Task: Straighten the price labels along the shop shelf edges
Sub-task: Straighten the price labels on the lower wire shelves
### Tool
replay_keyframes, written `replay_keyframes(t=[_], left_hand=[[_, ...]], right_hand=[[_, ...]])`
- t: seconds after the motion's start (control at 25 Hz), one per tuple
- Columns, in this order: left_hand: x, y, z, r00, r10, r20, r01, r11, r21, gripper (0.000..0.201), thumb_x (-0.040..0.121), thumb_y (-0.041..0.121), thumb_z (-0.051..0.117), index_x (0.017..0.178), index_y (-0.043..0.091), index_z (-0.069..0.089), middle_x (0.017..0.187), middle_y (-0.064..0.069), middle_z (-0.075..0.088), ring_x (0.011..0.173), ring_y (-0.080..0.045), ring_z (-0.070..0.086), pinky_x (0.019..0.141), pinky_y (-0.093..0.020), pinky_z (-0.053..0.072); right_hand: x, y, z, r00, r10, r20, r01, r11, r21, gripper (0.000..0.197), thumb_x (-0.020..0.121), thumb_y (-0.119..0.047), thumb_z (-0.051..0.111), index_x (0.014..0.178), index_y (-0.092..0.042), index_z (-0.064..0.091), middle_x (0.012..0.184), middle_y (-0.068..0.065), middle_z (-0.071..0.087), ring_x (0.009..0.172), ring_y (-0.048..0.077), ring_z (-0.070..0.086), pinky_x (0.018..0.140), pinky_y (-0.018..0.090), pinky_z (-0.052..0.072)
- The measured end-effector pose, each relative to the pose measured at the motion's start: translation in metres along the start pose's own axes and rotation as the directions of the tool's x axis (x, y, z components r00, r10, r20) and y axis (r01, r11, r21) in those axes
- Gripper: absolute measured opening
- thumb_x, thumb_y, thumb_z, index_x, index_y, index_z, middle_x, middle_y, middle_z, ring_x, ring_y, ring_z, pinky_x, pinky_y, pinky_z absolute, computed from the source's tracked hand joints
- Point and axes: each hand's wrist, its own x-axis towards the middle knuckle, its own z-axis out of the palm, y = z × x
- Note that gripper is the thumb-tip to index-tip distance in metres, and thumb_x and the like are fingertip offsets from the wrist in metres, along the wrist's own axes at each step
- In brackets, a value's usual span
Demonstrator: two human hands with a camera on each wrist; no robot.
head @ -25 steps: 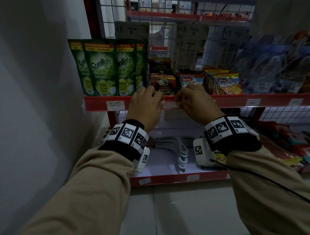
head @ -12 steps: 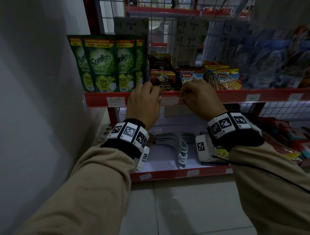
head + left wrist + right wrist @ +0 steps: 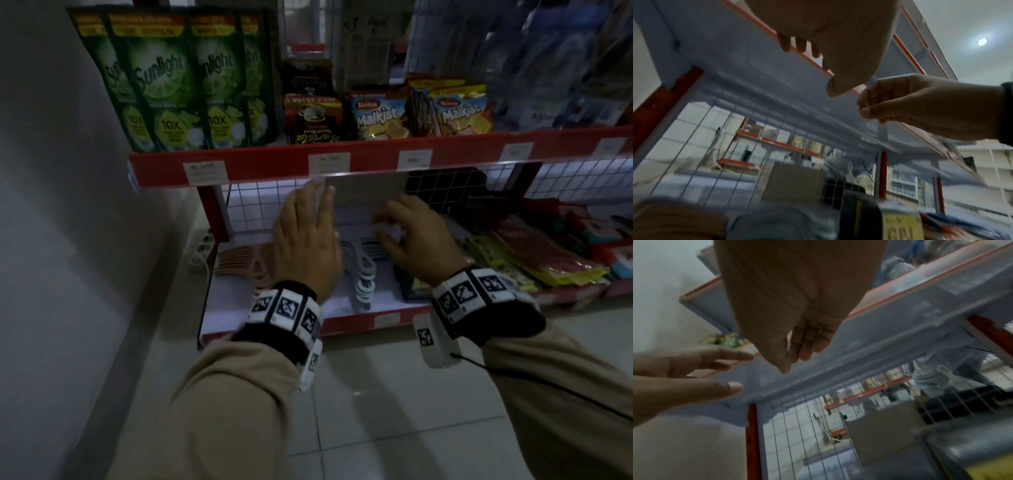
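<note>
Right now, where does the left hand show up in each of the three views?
Head view: left hand sits centre-left, below the red shelf edge, fingers straight, holding nothing.
Left wrist view: it hangs from the top edge, centre, seen from beneath.
Right wrist view: it reaches in from the left edge, fingers spread.
Shared landmark: the red shelf edge, a thin red line in both wrist views.
</note>
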Motion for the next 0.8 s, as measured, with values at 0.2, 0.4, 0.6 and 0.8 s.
replay_keyframes(t=[0.2,0.4,0.6,0.8], left_hand=[[-0.081,0.016,0.068,0.866,0.105,0.488,-0.080,0.994,-0.071,0.058,0.087,0.016,0.047,0.143,0.016,0.033,0.146,-0.007,0.036,0.132,-0.028,0.032,0.105,-0.040,0.026],[-0.119,0.021,0.106,0.716,0.186,0.673,-0.166,0.982,-0.095,0.062,0.090,0.019,0.046,0.147,0.015,0.023,0.150,-0.004,0.030,0.137,-0.023,0.026,0.112,-0.037,0.019],[-0.127,0.024,0.118,0.690,0.156,0.706,-0.121,0.988,-0.100,0.071,0.087,0.014,0.047,0.150,0.012,0.013,0.154,-0.006,0.020,0.141,-0.024,0.018,0.116,-0.037,0.018],[-0.131,0.026,0.122,0.722,0.150,0.675,-0.126,0.988,-0.085,0.071,0.085,0.017,0.050,0.148,0.011,0.017,0.151,-0.006,0.023,0.136,-0.025,0.023,0.112,-0.038,0.026]], right_hand=[[-0.081,0.045,0.059,0.951,0.171,0.257,-0.170,0.985,-0.023,0.015,0.083,-0.011,0.067,0.098,-0.010,0.065,0.098,0.012,0.060,0.093,0.033,0.055,0.071,0.031,0.040],[-0.136,0.059,0.097,0.879,0.201,0.433,-0.193,0.979,-0.063,0.024,0.084,-0.008,0.062,0.107,-0.010,0.067,0.106,0.014,0.062,0.100,0.035,0.055,0.082,0.043,0.047],[-0.152,0.059,0.111,0.903,0.154,0.402,-0.105,0.985,-0.140,0.042,0.077,-0.006,0.066,0.120,-0.007,0.062,0.115,0.016,0.060,0.098,0.038,0.058,0.081,0.047,0.049],[-0.164,0.057,0.118,0.931,0.143,0.337,-0.085,0.980,-0.180,0.052,0.073,-0.002,0.068,0.124,-0.002,0.058,0.118,0.019,0.060,0.100,0.040,0.057,0.082,0.046,0.049]])
